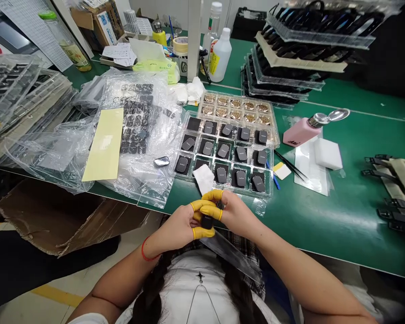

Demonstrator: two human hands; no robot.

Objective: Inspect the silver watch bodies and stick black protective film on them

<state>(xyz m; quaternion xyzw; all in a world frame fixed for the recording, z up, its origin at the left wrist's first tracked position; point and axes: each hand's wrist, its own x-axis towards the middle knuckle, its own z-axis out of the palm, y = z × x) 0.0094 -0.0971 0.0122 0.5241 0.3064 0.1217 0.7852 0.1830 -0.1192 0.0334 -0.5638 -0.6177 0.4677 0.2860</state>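
Close to my body, just off the table's front edge, my left hand (179, 225) pinches a small black rounded case (207, 221) with white lettering. Yellow finger cots cover the fingertips of both hands. My right hand (238, 212) is closed right beside the case, its fingers round a small dark part that I cannot make out. Just beyond the hands lies a folded white wipe (204, 178) on the near edge of a clear tray (229, 188). Similar black cases sit on dark pads in the tray's compartments.
Behind it is a tray of round metallic parts (236, 103). Bagged black parts (135, 117) and a yellow card (104, 144) lie left, near a shiny oval piece (161, 161). Tweezers (290, 164), a pink pump bottle (300, 131) and a white block (328, 153) are right. Stacked trays (300, 67) stand behind.
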